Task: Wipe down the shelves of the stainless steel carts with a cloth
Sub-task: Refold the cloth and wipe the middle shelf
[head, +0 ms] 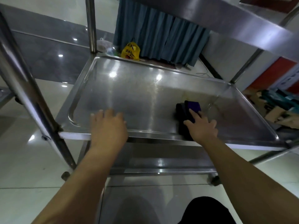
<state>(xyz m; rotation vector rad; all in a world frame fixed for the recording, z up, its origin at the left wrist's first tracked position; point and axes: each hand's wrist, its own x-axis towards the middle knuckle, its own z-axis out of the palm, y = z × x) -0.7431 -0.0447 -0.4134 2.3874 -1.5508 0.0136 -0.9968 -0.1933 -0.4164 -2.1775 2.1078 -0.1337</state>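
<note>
The middle shelf of a stainless steel cart fills the centre of the head view, a shallow tray with a raised rim. A dark purple cloth lies on its near right part. My right hand presses flat on the cloth with spread, straight fingers. My left hand rests on the shelf's near edge, fingers relaxed and spread, holding nothing. A wet streak runs across the shelf just right of the cloth.
The top shelf overhangs at upper right, and a lower shelf shows below. Cart posts stand at left and back. A yellow bag and blue curtain lie behind; cardboard boxes sit at right.
</note>
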